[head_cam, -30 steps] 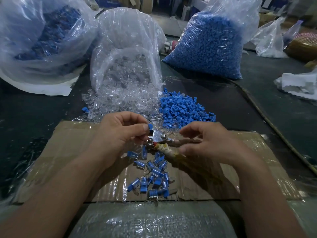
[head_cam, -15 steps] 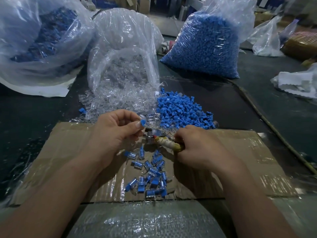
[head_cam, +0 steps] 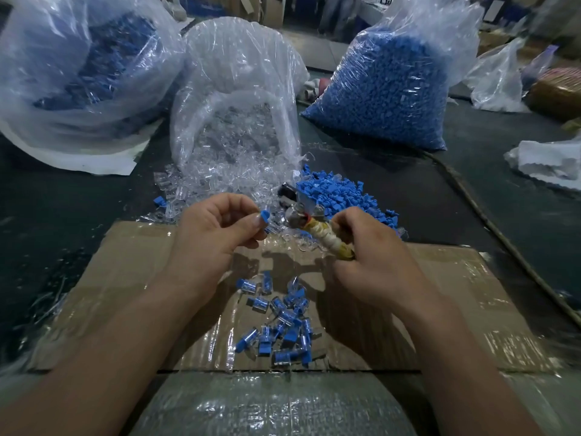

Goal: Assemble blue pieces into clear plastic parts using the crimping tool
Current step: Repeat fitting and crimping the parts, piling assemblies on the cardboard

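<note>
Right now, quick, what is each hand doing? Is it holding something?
Left hand: closed, pinching a blue piece at its fingertips.
Right hand: closed round the crimping tool, gripping its wrapped handle.

Dark table (head_cam: 63, 215). Taped cardboard (head_cam: 132, 278) at 6 o'clock. Centre: clear pile (head_cam: 217, 187), with blue pile (head_cam: 342, 190) touching it on 3 o'clock side. Clear-parts bag (head_cam: 239, 99) at 12, mouth at pile. Blue bag (head_cam: 386, 89) at 1. Second blue bag (head_cam: 78, 67) at 10. Empty bag (head_cam: 496, 83) at 2. White wrap (head_cam: 547, 162) and cord (head_cam: 490, 221) at 3.
</note>
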Action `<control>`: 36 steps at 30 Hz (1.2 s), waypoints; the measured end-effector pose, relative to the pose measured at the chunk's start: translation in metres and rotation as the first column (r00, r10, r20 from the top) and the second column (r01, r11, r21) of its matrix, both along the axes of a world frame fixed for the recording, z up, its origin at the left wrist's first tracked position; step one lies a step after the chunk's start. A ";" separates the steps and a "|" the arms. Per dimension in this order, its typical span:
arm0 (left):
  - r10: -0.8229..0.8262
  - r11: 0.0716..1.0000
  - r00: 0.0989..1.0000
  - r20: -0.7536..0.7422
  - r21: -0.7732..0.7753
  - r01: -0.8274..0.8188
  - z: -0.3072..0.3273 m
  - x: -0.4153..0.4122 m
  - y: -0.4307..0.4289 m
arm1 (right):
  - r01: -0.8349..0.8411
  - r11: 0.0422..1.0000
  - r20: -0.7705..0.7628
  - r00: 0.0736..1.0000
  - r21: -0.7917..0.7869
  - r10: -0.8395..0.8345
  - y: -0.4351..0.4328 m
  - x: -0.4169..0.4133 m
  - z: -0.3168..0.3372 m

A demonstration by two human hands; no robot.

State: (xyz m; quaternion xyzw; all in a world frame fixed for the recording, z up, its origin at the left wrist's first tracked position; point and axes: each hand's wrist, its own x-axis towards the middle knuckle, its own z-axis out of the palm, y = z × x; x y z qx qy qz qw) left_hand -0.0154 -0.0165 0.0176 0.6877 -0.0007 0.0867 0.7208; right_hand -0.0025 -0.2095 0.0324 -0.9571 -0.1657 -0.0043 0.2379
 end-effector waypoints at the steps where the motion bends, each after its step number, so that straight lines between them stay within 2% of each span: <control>1: 0.003 1.000 1.000 0.004 0.008 -0.003 0.000 0.000 0.000 | -0.012 1.000 -0.003 1.000 0.013 0.012 0.002 0.000 -0.001; 15: 0.003 0.998 1.000 0.016 0.063 -0.004 0.002 -0.001 0.001 | -0.083 0.996 -0.080 0.994 -0.028 0.080 0.005 -0.002 -0.003; 25: 0.031 0.984 0.998 0.063 0.172 -0.041 0.004 -0.005 -0.002 | -0.125 0.990 -0.076 0.990 -0.066 0.120 0.007 -0.003 0.001; 36: 0.085 0.973 0.989 0.117 0.205 -0.108 0.003 -0.007 0.000 | -0.094 0.993 0.014 0.995 -0.065 0.095 0.013 -0.006 -0.001</control>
